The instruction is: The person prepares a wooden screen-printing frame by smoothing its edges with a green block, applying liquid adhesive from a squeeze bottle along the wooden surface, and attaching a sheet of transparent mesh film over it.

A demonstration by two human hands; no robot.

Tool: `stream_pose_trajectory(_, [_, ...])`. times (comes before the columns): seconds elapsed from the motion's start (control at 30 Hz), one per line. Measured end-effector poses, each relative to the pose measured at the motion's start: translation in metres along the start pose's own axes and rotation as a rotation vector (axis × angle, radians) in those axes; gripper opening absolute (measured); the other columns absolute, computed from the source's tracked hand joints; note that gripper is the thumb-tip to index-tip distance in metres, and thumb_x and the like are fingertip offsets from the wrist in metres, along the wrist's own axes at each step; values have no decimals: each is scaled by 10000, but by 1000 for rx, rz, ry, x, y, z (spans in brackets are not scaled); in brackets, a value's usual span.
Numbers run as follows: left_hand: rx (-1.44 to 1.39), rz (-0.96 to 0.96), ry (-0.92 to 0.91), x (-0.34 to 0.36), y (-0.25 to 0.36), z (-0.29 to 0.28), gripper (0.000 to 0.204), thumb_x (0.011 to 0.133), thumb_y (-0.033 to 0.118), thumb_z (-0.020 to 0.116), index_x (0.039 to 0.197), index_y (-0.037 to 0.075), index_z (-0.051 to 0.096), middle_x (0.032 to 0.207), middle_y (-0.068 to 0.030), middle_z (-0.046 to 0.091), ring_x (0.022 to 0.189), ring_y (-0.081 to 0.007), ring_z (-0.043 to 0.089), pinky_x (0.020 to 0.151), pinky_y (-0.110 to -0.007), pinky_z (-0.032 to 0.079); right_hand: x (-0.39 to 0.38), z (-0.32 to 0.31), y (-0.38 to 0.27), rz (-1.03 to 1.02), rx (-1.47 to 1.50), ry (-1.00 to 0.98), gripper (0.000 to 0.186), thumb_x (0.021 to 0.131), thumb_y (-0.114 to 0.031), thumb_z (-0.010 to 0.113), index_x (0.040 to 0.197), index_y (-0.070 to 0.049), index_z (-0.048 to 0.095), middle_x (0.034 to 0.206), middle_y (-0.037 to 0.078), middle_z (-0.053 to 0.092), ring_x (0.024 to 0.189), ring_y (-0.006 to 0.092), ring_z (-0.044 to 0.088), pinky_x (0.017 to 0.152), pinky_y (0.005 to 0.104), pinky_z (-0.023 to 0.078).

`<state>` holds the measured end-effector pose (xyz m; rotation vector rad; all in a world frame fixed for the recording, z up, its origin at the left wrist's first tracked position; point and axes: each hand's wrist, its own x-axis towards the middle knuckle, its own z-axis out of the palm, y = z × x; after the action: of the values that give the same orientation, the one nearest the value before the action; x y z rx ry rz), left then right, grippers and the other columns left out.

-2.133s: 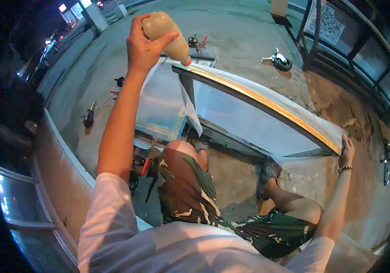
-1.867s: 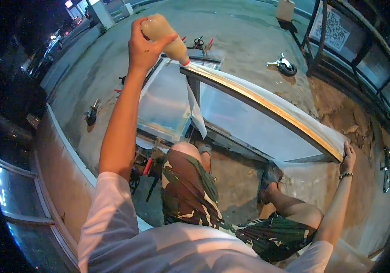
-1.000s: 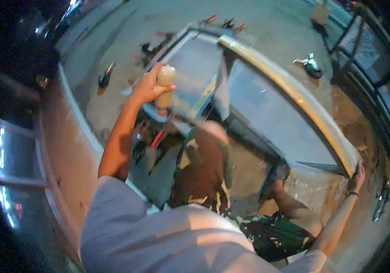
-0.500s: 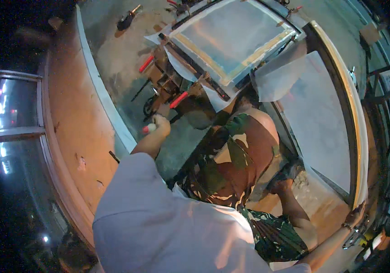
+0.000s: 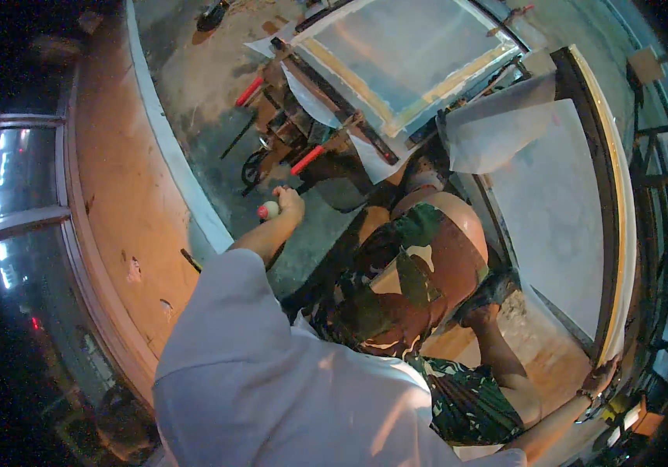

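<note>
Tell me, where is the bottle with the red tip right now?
In the head view, the bottle sits left of centre in the left hand, low beside the red-handled tools.

Two framed panels: one flat (image 5: pixel 412 54), one upright (image 5: pixel 575 210). Two red-handled tools (image 5: pixel 249 91) (image 5: pixel 307 159). One squeeze bottle (image 5: pixel 269 210). Two hands: left (image 5: pixel 290 204), right (image 5: pixel 600 377).

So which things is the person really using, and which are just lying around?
In use:
- small bottle with a red tip, gripped in the left hand
- tall framed glass panel, its far end held by the right hand

Just lying about:
- red-handled tools on the floor
- second framed panel
- loose sheet of paper
</note>
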<state>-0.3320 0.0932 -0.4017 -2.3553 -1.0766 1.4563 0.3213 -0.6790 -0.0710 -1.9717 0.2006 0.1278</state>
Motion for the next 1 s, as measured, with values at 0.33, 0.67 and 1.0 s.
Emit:
stream_pose_trajectory(0.33, [-1048,101,289,-2,-118,-203,324,745,291,693,900,6,695,805,-190,692,658,-293,676,631,-384,538,-6,-8,-2,-209,-169,-4,376,947,-269,547,1274,-84,542,813,-67,444,676,-7,427,585,173,370])
stream_pose_trajectory(0.67, [-1158,-281,626,123,-109,-86,456,642,403,783,848,8,685,933,-187,672,824,-312,652,716,-427,515,-27,44,-4,-247,47,141,163,910,-304,623,901,-141,613,736,-70,467,548,14,383,461,188,290])
stream_pose_trajectory(1.0, [-1915,624,984,-186,-110,-423,401,828,91,689,1175,-19,521,1081,-104,630,853,-135,626,703,-270,508,-61,59,-39,-116,246,94,203,907,-310,628,790,-156,564,663,-86,430,555,18,357,476,196,246])
